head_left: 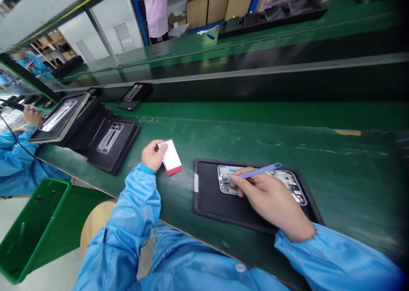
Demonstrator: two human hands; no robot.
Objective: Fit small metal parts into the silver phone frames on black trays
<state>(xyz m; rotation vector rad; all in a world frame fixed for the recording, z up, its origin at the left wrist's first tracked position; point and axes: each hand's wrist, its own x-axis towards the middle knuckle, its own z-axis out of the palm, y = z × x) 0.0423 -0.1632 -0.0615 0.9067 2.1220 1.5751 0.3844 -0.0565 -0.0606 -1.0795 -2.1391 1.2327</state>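
Observation:
Between the thumb and fingers of my left hand [154, 155] is a small white pad with a red lower edge [171, 155], held just over the green bench. My right hand [271, 197] is closed around a purple pen-like tool [260, 170], its tip down at the left part of an opened phone frame [297, 184]. Small parts show inside the frame, though my fingers cover its middle. Beneath it lies a black foam tray [207, 201] with a raised rim and a light label on its left side.
Stacked black trays with phone frames [116, 148] stand at the left, beside a co-worker's hand [32, 116]. One more black tray [136, 96] sits farther back. A green bin [60, 206] and a round wooden stool [96, 218] are below the bench edge. Other people work across the line.

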